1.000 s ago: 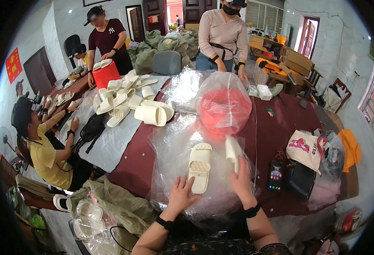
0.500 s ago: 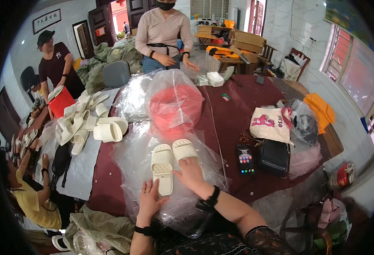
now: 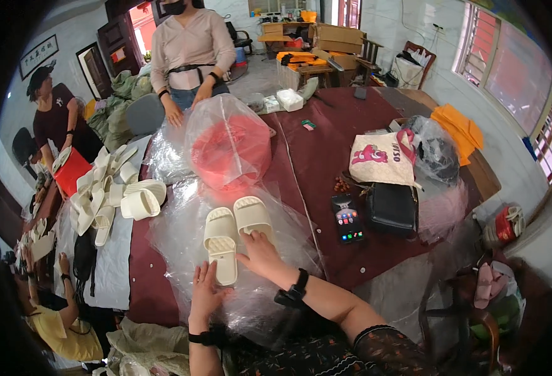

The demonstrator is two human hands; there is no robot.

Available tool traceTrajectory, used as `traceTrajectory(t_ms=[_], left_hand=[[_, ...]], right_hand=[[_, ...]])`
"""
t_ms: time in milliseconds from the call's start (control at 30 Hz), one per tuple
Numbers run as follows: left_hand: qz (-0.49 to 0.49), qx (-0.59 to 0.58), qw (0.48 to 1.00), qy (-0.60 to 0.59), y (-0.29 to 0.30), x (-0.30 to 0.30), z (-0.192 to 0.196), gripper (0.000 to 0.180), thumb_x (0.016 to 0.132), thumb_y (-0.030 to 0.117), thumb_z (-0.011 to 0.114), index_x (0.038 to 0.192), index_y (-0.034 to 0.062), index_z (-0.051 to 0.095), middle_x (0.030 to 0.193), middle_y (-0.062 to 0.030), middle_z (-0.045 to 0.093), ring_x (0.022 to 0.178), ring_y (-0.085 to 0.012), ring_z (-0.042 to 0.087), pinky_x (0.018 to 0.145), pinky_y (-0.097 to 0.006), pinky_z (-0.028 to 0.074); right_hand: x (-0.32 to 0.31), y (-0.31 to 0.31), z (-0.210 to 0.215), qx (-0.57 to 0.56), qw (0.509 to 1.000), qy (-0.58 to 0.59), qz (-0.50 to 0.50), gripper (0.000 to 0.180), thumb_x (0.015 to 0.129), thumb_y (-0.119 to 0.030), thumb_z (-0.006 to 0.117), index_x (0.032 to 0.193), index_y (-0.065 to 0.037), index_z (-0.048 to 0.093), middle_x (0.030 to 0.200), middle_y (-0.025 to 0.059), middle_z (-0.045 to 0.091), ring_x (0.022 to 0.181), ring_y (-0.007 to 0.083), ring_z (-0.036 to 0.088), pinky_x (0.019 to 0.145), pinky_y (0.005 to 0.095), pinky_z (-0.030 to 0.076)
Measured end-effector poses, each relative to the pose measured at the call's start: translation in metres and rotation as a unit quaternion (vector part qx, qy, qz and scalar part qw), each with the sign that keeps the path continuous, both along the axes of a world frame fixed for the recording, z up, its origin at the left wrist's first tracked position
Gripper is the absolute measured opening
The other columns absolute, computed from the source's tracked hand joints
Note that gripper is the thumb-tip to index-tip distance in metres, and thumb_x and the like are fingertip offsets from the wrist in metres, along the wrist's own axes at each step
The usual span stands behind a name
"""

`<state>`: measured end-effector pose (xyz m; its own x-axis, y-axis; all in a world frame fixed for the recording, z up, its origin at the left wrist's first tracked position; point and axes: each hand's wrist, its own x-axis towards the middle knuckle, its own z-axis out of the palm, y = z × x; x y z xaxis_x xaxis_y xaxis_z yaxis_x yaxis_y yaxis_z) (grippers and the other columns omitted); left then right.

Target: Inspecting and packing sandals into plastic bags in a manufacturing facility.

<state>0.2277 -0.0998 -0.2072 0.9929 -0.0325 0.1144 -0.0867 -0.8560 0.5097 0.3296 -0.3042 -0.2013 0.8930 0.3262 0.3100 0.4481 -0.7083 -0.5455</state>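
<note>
Two cream slippers lie side by side, soles down, on a stack of clear plastic bags (image 3: 179, 250) before me. My left hand (image 3: 206, 294) rests on the plastic with its fingers apart, fingertips by the heel of the left slipper (image 3: 226, 268). My right hand (image 3: 262, 255) is bent over the right slipper (image 3: 251, 212), fingers on its footbed behind the strap and thumb out to the side. That hand covers most of the heel. Just beyond stands a pink-red roll (image 3: 231, 153) under a clear bag.
Loose cream slippers (image 3: 104, 188) are heaped at the left. Rightward on the maroon tablecloth (image 3: 326, 160) lie a phone (image 3: 347, 218), a black pouch (image 3: 393, 208) and a cloth bag (image 3: 382, 158). Across the table a masked person (image 3: 191, 53) stands; others work on the left.
The whole view has shifted, so the scene sits further left. The person across the table has lowered their hands toward the plastic. My hands and the two slippers keep nearly the same arrangement.
</note>
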Motion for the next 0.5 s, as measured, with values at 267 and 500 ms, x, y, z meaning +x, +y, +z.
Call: traceTrajectory(t_ms=[267, 500], left_hand=[[-0.011, -0.038, 0.999, 0.024, 0.009, 0.0, 0.004, 0.093, 0.063, 0.019, 0.086, 0.146, 0.0149, 0.042, 0.152, -0.0218, 0.035, 0.145, -0.041, 0.021, 0.115, -0.048, 0.027], [-0.004, -0.065, 0.997, 0.032, 0.006, 0.004, 0.001, 0.091, 0.067, 0.028, 0.084, 0.146, 0.0144, 0.042, 0.154, -0.0202, 0.032, 0.145, -0.0412, 0.02, 0.115, -0.049, 0.026]], right_hand=[[-0.067, -0.152, 0.028, 0.078, 0.978, -0.118, -0.151, 0.022, 0.083, -0.013, 0.064, 0.104, -0.008, 0.066, 0.09, 0.0113, 0.06, 0.088, 0.0327, 0.058, 0.074, 0.0442, 0.048], [-0.08, -0.258, 0.007, -0.064, 0.942, -0.093, -0.315, 0.031, 0.082, -0.011, 0.062, 0.112, -0.011, 0.067, 0.085, 0.0085, 0.055, 0.083, 0.0294, 0.054, 0.07, 0.0417, 0.048]])
